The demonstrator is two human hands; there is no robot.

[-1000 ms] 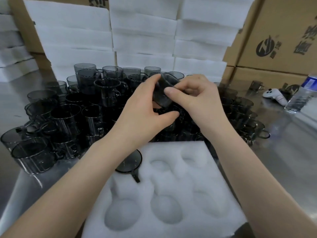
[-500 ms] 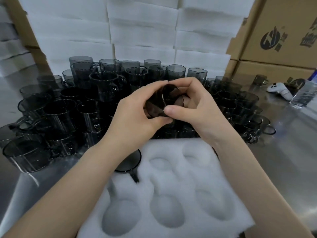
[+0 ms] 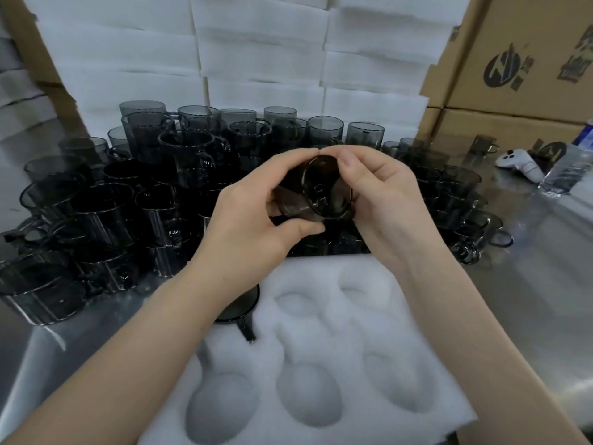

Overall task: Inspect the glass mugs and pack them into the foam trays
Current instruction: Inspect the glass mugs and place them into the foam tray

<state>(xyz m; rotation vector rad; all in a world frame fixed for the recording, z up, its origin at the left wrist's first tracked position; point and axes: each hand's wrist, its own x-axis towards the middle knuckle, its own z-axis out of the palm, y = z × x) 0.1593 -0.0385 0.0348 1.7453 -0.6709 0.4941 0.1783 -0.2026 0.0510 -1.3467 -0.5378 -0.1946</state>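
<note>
While the left hand (image 3: 253, 216) and right hand (image 3: 385, 200) pinch one glass mug (image 3: 317, 194) between them, tipped sideways, its long axis seemingly left-to-right, the foam tray (image 3: 324, 345) lies just below, nearer the person.

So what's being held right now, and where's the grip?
One dark glass mug, tipped sideways: left hand and right hand both grip its round wall.

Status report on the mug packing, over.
Left hand and right hand grip one mug, tilted, over the loose mugs. One packed mug sits in the tray. Nothing blocks the free pockets.
</note>
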